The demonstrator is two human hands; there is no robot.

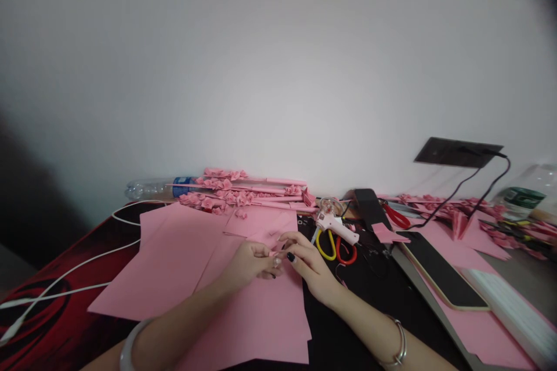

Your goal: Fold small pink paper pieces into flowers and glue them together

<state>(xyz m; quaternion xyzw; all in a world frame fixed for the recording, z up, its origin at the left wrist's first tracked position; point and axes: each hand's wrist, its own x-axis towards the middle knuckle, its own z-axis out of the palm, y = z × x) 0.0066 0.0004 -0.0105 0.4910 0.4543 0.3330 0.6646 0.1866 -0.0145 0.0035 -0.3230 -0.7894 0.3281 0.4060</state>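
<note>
My left hand (255,265) is closed in a pinch on a small piece of pink paper (272,253), most of it hidden by the fingers. My right hand (314,271) meets it from the other side, its thumb and fingertips closed at the same piece. Both hands are over large pink paper sheets (256,324) spread on the dark table mat. Just beyond the right fingers lie a pale glue gun (333,225), yellow-handled scissors (326,246) and a red handle loop (347,252).
Pink paper flower stems (261,191) lie along the wall beside a plastic bottle (152,189). White cables (65,269) cross the left side. At right are a phone (446,272), a white ridged strip (513,313), a black device (369,208) and a wall socket (456,152).
</note>
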